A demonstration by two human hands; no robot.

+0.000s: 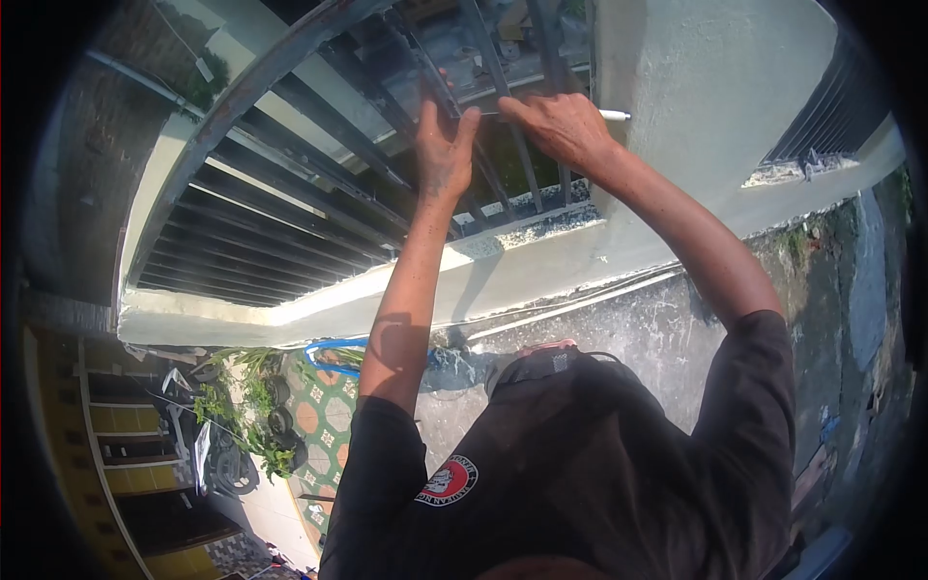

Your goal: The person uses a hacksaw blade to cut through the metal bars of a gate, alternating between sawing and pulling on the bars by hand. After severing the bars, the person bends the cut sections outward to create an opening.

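Note:
Dark metal bars of a fence [358, 145] stand in a low pale wall. My left hand [446, 150] is at one of the bars, its thumb and fingers bent round it; part of the fingers is hidden behind the bar. To its right my right hand [561, 126] is closed round a thin white stick-like tool [614, 115], whose white end sticks out to the right in front of the pale pillar. The tool's other end reaches across the bars toward my left thumb.
The pale wall [541, 253] runs below the bars, with a pillar [667, 87] at the right. A blue hoop or hose [311, 356], green plants [259, 396] and a parked motorcycle [235, 471] are at the lower left.

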